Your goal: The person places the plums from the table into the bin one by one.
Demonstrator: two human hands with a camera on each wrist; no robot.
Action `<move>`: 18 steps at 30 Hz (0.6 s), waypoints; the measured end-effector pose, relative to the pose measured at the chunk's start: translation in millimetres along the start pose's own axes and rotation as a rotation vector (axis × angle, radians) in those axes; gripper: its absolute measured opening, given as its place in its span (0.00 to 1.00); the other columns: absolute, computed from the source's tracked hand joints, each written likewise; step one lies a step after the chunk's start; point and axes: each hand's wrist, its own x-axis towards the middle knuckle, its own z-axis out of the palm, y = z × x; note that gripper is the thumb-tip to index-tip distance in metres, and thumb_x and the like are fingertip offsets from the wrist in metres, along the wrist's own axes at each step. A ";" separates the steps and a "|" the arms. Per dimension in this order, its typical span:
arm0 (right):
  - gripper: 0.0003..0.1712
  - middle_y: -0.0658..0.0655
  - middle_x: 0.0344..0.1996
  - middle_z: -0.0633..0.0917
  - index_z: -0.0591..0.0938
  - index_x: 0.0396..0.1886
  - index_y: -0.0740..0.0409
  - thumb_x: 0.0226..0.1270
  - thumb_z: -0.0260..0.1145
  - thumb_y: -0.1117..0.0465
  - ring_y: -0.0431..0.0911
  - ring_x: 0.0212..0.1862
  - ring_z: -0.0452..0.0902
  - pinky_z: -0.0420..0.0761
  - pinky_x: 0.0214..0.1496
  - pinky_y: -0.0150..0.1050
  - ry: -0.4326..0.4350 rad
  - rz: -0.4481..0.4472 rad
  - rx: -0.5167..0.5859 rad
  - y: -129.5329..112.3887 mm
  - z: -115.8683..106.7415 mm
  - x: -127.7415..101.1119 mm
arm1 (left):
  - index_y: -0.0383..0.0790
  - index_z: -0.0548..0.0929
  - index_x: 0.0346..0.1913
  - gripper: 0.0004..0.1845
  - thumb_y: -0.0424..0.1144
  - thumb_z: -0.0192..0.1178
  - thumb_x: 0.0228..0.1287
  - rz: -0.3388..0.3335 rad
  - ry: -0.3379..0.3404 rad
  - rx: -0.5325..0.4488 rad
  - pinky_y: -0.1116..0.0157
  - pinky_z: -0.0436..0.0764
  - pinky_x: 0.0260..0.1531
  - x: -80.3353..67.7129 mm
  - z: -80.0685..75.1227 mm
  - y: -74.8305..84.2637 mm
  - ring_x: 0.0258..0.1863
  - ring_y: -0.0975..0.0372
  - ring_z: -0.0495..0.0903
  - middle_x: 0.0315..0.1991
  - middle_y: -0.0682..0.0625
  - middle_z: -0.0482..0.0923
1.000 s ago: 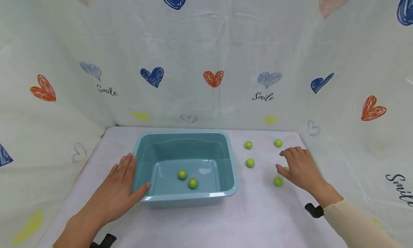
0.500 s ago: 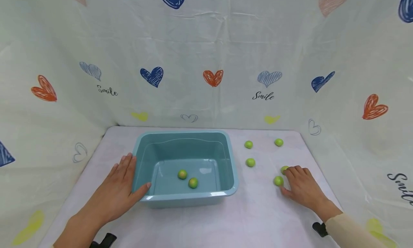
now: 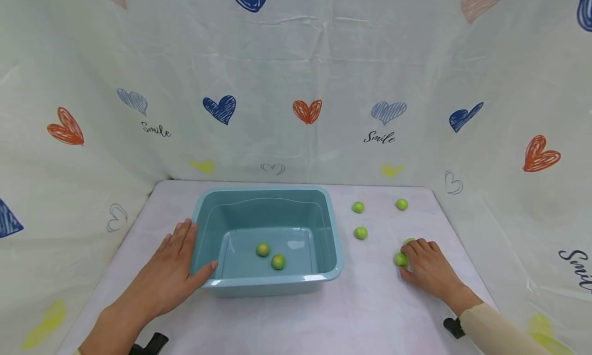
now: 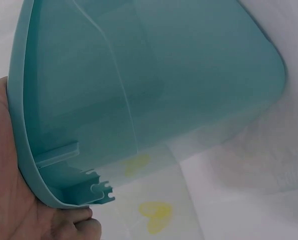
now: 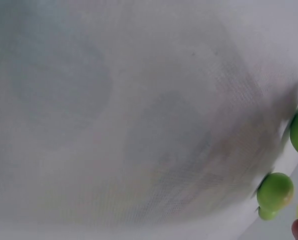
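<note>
R fingers (image 3: pixel 409 251) onto nearer rnd fruit (image 3: pixel 400 260)

This is a curtained-off booth, in what kind of building cannot be told, with pale sheeting (image 3: pixel 398 52) printed with hearts (image 3: pixel 307 112) and "Smile" (image 3: pixel 380 137) enclosing the far, left and right edges of a white table (image 3: pixel 361 314).

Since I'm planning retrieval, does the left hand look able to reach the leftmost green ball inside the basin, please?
Probably yes: the left hand rests against the basin, whose open top leaves the leftmost green ball uncovered.
</note>
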 end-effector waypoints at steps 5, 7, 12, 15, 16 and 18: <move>0.29 0.59 0.44 0.82 0.80 0.45 0.62 0.48 0.82 0.52 0.55 0.46 0.76 0.76 0.47 0.54 -0.012 0.009 -0.025 -3.2 -0.7 0.3 | 0.22 0.49 0.82 0.56 0.68 0.54 0.75 0.002 0.004 -0.004 0.34 0.57 0.77 -0.3 0.0 0.0 0.83 0.34 0.50 0.83 0.27 0.46; 0.29 0.59 0.44 0.82 0.80 0.45 0.63 0.48 0.82 0.52 0.56 0.46 0.76 0.76 0.47 0.54 -0.016 0.016 -0.025 -2.8 -0.3 0.1 | 0.22 0.49 0.82 0.56 0.67 0.54 0.75 0.004 0.005 -0.003 0.34 0.57 0.77 -0.5 -0.3 0.2 0.83 0.34 0.50 0.84 0.27 0.46; 0.28 0.60 0.42 0.81 0.79 0.43 0.62 0.49 0.81 0.51 0.57 0.45 0.75 0.75 0.47 0.54 -0.015 0.046 -0.019 -0.3 -2.4 3.8 | 0.22 0.49 0.82 0.56 0.68 0.54 0.75 0.000 0.007 0.002 0.33 0.57 0.77 -0.2 -0.6 1.1 0.82 0.34 0.50 0.83 0.27 0.46; 0.28 0.59 0.40 0.81 0.79 0.43 0.62 0.49 0.80 0.52 0.57 0.45 0.75 0.75 0.47 0.54 -0.008 0.059 -0.022 1.9 -5.9 9.2 | 0.22 0.49 0.82 0.57 0.68 0.54 0.74 -0.007 0.004 0.002 0.33 0.57 0.77 0.0 -0.4 1.4 0.82 0.34 0.50 0.83 0.26 0.46; 0.27 0.59 0.39 0.81 0.79 0.43 0.62 0.49 0.80 0.52 0.57 0.45 0.75 0.75 0.47 0.54 -0.008 0.062 -0.025 2.7 -6.8 11.1 | 0.22 0.49 0.82 0.57 0.68 0.54 0.74 -0.009 0.002 0.001 0.33 0.57 0.77 0.0 -0.4 1.5 0.82 0.34 0.50 0.83 0.26 0.46; 0.27 0.59 0.38 0.81 0.79 0.43 0.62 0.49 0.79 0.52 0.57 0.44 0.74 0.75 0.47 0.54 -0.007 0.064 -0.029 3.9 -8.1 14.2 | 0.22 0.49 0.82 0.57 0.68 0.55 0.74 -0.011 -0.001 0.002 0.33 0.57 0.77 -0.1 -0.2 1.7 0.82 0.34 0.50 0.83 0.26 0.46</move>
